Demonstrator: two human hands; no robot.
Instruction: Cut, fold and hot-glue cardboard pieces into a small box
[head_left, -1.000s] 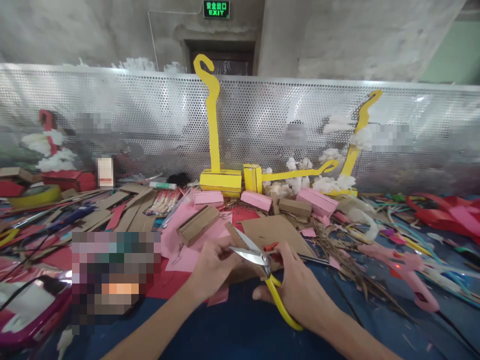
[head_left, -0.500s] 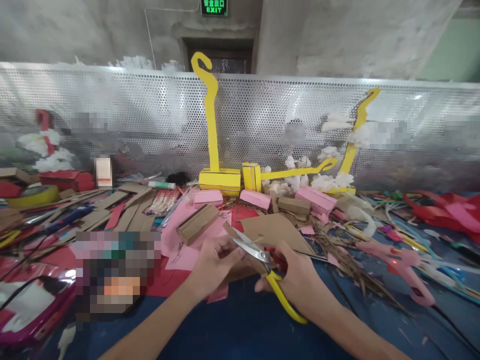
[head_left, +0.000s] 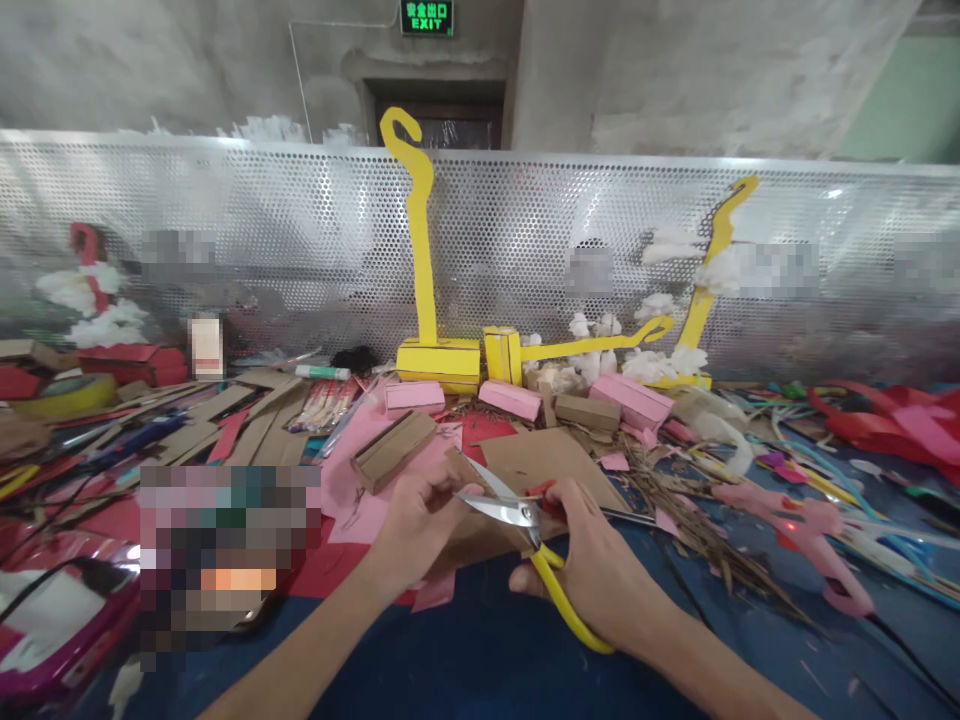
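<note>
The right hand [head_left: 600, 580] is closed round the yellow scissors [head_left: 536, 545], blades parted at the edge of a cardboard piece [head_left: 480, 535]. The left hand [head_left: 412, 525] pinches that piece at its 9 o'clock side, low over the table [head_left: 465, 660], with a pink sheet [head_left: 375, 480] at 10 o'clock. It looks mid-cut; the next squeeze likely needs the cardboard held taut.
</note>
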